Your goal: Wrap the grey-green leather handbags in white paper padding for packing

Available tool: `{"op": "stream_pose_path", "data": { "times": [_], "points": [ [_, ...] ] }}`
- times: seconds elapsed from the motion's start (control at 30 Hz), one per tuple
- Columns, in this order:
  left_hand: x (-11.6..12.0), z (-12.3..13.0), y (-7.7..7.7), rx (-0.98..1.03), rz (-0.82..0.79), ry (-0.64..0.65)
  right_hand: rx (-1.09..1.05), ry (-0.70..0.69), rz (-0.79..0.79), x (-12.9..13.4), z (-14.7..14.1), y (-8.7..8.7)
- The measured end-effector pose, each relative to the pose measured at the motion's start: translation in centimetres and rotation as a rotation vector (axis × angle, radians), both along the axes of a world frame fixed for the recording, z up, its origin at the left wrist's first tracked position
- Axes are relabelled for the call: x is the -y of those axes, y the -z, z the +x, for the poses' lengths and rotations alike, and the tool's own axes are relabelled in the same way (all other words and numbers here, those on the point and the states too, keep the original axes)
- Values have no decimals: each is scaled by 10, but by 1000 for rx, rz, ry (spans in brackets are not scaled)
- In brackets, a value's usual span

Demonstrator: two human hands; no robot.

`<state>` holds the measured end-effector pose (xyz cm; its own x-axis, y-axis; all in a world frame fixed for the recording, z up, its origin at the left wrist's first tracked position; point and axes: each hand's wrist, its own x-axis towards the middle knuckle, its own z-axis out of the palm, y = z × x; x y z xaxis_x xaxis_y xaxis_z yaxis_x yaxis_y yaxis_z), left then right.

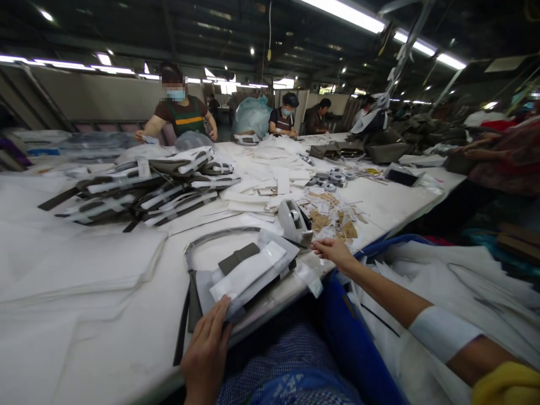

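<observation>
A dark grey bag (239,258) with white wrapping paper (251,271) and a wrapped, looped handle lies at the table's near edge. My left hand (208,343) rests on the near end of the paper, its fingers extended and lying flat. Beside the grey tape dispenser (292,220), my right hand (331,251) has thumb and fingertips brought together at the dispenser's front end. What lies between those fingertips, if anything, is too small to name.
Wrapped dark straps or bags (147,188) are piled at the back left. White sheets (84,253) cover the left side. Brown tags (331,216) lie behind the dispenser. A blue bin (350,332) of white sheets stands at the right. Several people work across the table.
</observation>
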<state>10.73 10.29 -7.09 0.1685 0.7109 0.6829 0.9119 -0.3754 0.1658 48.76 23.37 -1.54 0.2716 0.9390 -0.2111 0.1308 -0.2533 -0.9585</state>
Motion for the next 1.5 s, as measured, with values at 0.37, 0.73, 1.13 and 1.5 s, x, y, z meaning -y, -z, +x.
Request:
{"op": "stream_pose_path", "data": {
  "times": [0.37,0.73,1.13,1.5],
  "points": [
    [0,2,-2,39,-14,13,530,-343,42,14,31,-45],
    [4,7,-3,209,-110,-8,738,-1447,337,20,-119,-123],
    [5,14,-1,399,-204,-34,1130,-2060,746,-29,-254,-90],
    [7,16,11,402,-104,-41,1517,-1953,470,-18,-289,-82]
  ]
}}
